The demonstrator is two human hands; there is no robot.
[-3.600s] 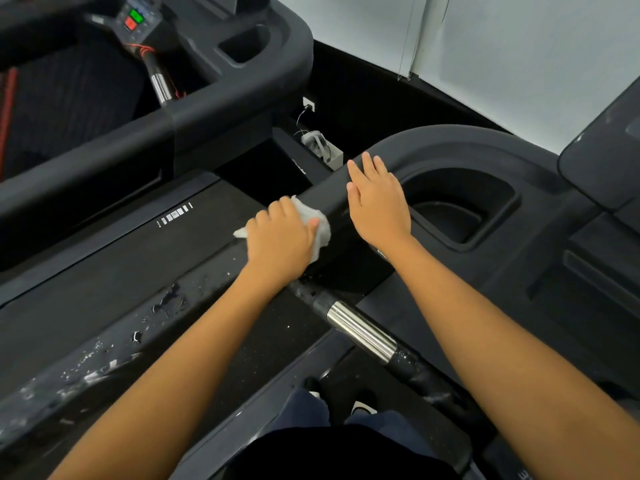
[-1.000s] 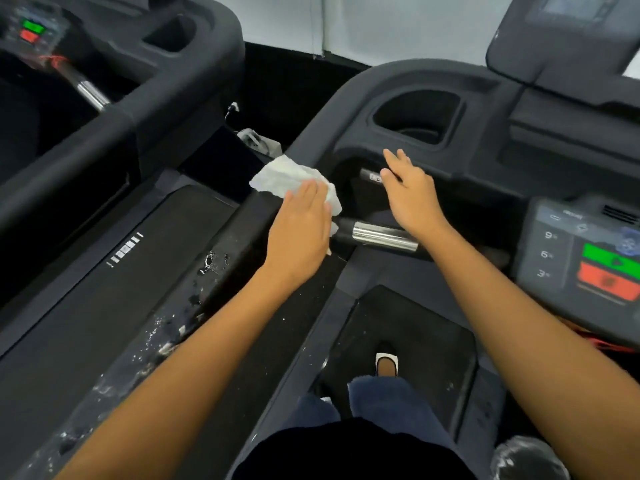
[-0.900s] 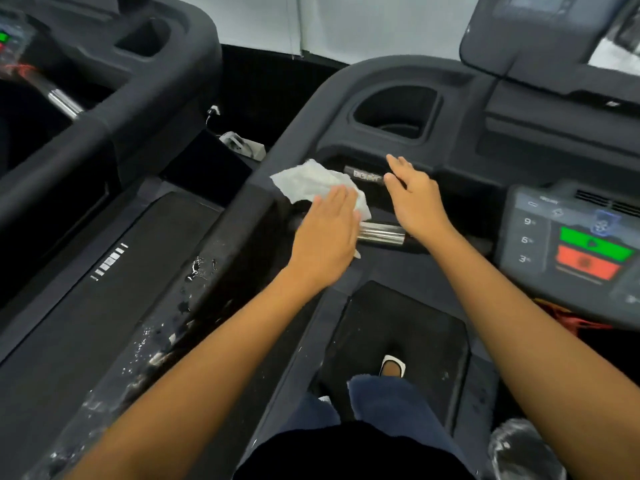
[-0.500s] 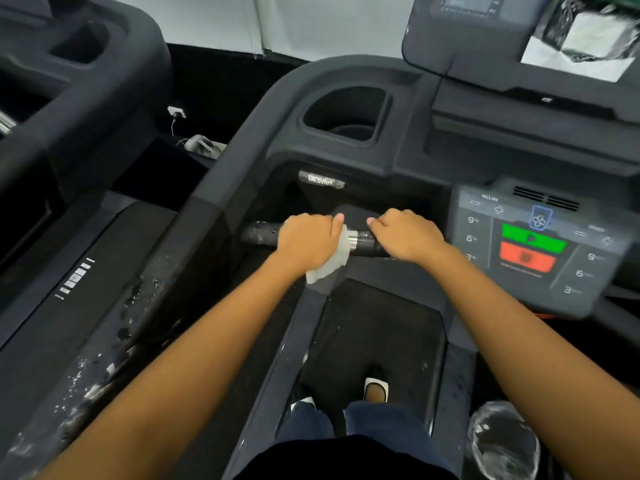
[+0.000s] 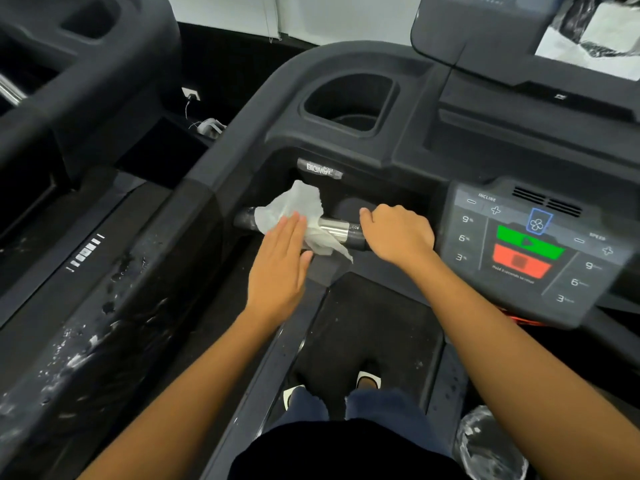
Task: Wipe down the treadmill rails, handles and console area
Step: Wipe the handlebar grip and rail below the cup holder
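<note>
Inspection note: both hands at the treadmill's front handle bar [image 5: 335, 231].

Nearest, two shoes [image 5: 367, 379] stand on the belt [image 5: 374, 323]; the side rail [image 5: 104, 323] at left carries white flecks. The left hand [image 5: 280, 268] lies flat, fingers straight, pressing the white wipe [image 5: 294, 209] against the bar without gripping it. The wipe drapes over the bar's left part and overlaps the chrome section. The right hand [image 5: 398, 233] is clenched round the bar just right of the chrome. The control panel [image 5: 526, 251] sits to the right, with the cup holder [image 5: 388, 109] farther back.
</note>
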